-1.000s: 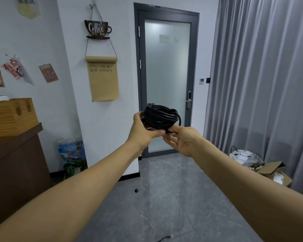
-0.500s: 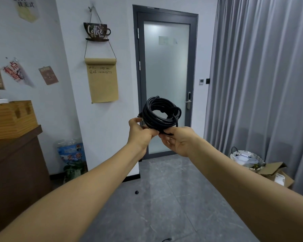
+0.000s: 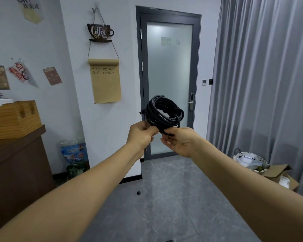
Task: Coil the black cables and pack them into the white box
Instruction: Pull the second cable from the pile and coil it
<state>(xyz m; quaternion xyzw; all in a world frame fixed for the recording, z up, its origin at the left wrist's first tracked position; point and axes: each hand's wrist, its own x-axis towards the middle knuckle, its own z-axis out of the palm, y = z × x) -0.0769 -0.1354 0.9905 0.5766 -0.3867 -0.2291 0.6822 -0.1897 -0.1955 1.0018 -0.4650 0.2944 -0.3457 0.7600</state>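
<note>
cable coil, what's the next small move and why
Probably tuck the loose end under the loops to lock the coil. Both hands pinch its bottom edge, the left hand and the right hand, a plug end sticks out on its left, and no white box is in view yet.

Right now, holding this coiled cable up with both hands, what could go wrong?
The black cable coil is pinched only at its bottom by the left hand and right hand; the untied loops may spring apart. A plug end sticks out at its left and could snag.
</note>
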